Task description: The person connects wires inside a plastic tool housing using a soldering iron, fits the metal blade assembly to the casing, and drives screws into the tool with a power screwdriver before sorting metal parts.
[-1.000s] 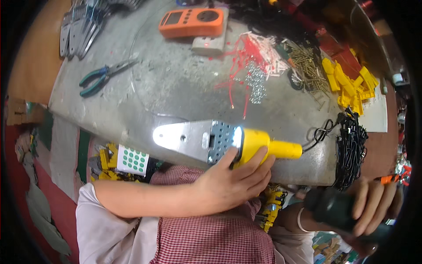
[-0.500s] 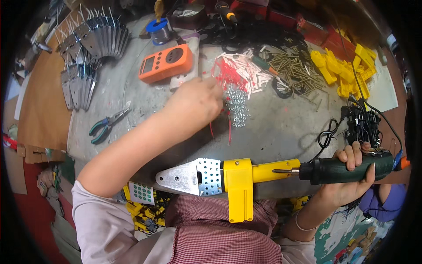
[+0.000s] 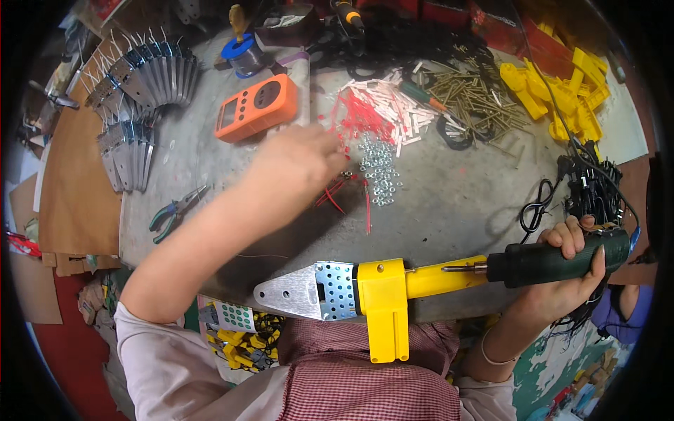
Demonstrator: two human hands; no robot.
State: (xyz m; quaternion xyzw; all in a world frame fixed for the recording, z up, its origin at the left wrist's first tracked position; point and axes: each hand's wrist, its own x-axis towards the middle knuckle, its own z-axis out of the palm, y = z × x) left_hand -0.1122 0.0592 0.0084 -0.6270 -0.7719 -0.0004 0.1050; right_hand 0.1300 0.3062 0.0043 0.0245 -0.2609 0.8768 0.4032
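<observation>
My left hand (image 3: 298, 160) hovers over the table with its fingers curled down, beside red sleeving (image 3: 361, 116) and a heap of small metal nuts (image 3: 379, 168). Its fingertips are hidden and slightly blurred, so what they hold does not show. Wrapped round a dark green electric screwdriver (image 3: 544, 265) is my right hand (image 3: 570, 242). The screwdriver's bit points left, over the yellow handle of a tool (image 3: 382, 288) with a perforated metal section and a pointed grey plate. That tool lies at the table's near edge.
An orange multimeter (image 3: 256, 107), a solder spool (image 3: 242, 55) and pliers (image 3: 177, 212) lie left. Metal plates with wires (image 3: 126, 151) stand at far left. White tubes (image 3: 400, 109), long screws (image 3: 467, 91), yellow housings (image 3: 562, 95) and black plugged cords (image 3: 593, 186) are at right.
My left hand has drawn back a little to the left, and more red wires now show beside it. The right hand still grips the screwdriver. The whole view has shifted slightly.
</observation>
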